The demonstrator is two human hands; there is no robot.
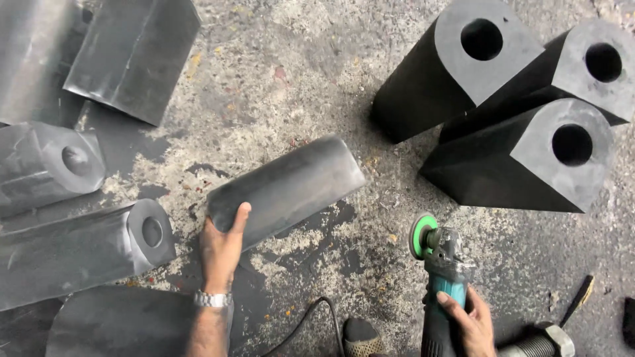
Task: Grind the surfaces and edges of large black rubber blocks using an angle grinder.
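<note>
Left hand [221,248] flat against the near end of a dark rubber block [286,190], thumb hooked over its top edge, fingers spread underneath; not clamped, only pressing and steadying. Metal watch [213,299] on that wrist. Block lying on its side on the concrete floor [291,73], rounded top uppermost, angled from lower left up to upper right, roughly mid-frame.

Right hand [471,324] closed around the teal and black body of an angle grinder [440,264], low in the frame and right of centre. Green disc [421,235] at the tool's head pointing up and away, clear of the block and touching nothing. Black cable [305,324] curling across the floor between the two forearms. Hands well apart, each on its own thing.

Three black blocks [516,99] stacked together at upper right, matte, each showing a D-shaped end face with a round hole. More blocks of the same profile at left [79,244], greyer and shinier, lying side by side and partly overlapping, two with bored ends facing the camera.

Toe of a shoe [360,337] at the bottom edge between the arms. Large threaded bolt with a hex nut [542,340] on the floor just right of the grinding hand, a dark-handled tool [577,299] beyond it
</note>
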